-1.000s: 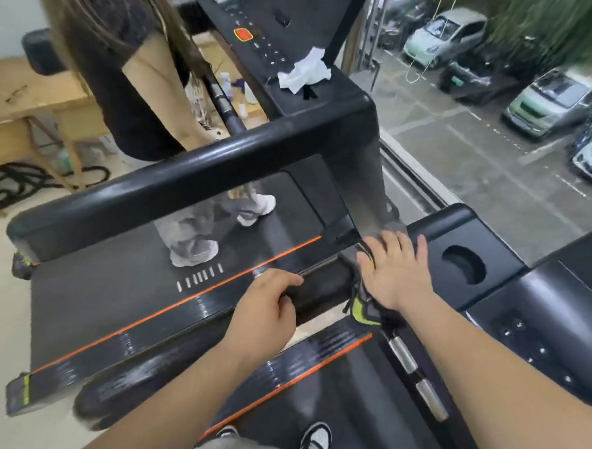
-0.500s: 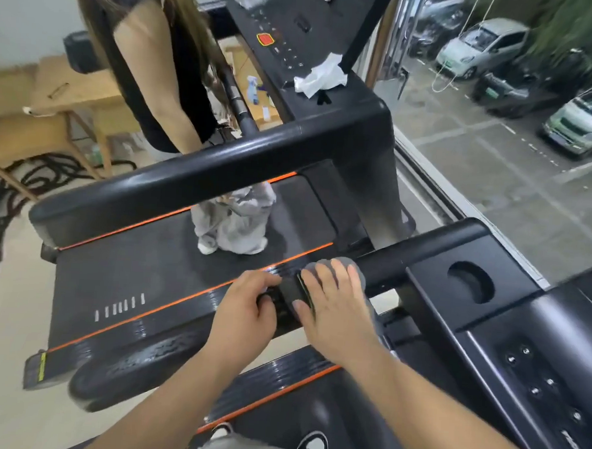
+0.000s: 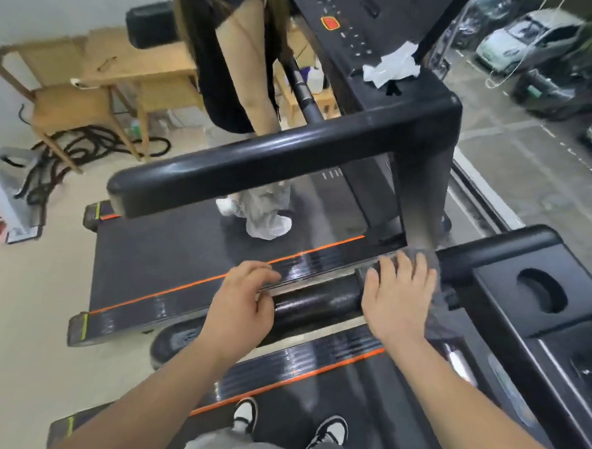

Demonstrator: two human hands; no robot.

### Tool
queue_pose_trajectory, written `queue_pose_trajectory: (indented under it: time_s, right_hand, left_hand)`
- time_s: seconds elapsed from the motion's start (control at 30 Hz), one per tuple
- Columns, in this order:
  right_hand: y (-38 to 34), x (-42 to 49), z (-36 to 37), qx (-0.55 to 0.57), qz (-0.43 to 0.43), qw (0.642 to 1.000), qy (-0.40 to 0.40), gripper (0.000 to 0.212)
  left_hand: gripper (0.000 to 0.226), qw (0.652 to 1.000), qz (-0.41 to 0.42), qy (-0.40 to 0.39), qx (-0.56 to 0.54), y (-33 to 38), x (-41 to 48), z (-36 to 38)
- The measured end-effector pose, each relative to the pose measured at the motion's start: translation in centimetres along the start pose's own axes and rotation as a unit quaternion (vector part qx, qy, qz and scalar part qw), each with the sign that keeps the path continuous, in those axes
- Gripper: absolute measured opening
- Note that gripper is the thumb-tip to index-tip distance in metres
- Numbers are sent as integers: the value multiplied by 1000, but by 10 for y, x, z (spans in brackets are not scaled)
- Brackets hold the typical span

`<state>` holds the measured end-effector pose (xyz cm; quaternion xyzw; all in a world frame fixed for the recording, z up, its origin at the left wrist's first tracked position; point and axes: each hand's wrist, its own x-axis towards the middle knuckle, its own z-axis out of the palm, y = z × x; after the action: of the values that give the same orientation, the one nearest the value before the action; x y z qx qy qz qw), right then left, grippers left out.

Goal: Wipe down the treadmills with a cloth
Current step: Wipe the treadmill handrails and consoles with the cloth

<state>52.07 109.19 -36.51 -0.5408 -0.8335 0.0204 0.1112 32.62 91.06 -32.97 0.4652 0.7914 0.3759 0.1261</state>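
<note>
1. Grey cloth (image 3: 423, 262) lies draped over the black handrail (image 3: 318, 302) of the near treadmill (image 3: 314, 373), pinned under the right hand (image 3: 398, 298); that grip is a flat palm with fingers spread, pressing rather than pinching, which suits rubbing along a rounded bar.
2. Left hand (image 3: 241, 302) rests on the same rail just beside it, fingers curled loosely over the top and closed on nothing, likely to brace the body.
3. Cup holder (image 3: 541, 294), a round recess in the console (image 3: 525, 267) to the right, looks empty.
4. On the far treadmill's console a crumpled white wipe (image 3: 392, 68) lies loose, probably parked for that machine, where another person (image 3: 234, 66) stands on the belt.
5. My guess: the rail is mid-wipe, with the console not yet reached.
</note>
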Motion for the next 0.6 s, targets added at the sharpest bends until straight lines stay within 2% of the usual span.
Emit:
queue_pose_trajectory:
  time_s: [0.13,0.3,0.37,0.47,0.53,0.6]
  right_hand:
    - [-89,-68,14,28,-12,999,-19,51]
    - [-186,-136,22,9,-162,984,-75,57]
    - [-183,-138,23,9,-223,972,-75,58]
    - [-138,-113,23,-31,-314,947,-64,61]
    - [-103,-95,22,-45,-276,959,-51,61]
    - [-76,-83,21,-26,-177,983,-31,60]
  left_hand:
    - [38,1000,6,-4,-4,-25,-8,-25]
    - [43,1000,11,4,-4,-58,-14,-59]
    - [43,1000,9,8,-7,-70,-16,-72]
    - [42,1000,21,14,-16,-85,-14,-80]
    - [40,999,22,3,-26,-91,-16,-78]
    - [39,999,28,-7,-40,-94,-22,-75]
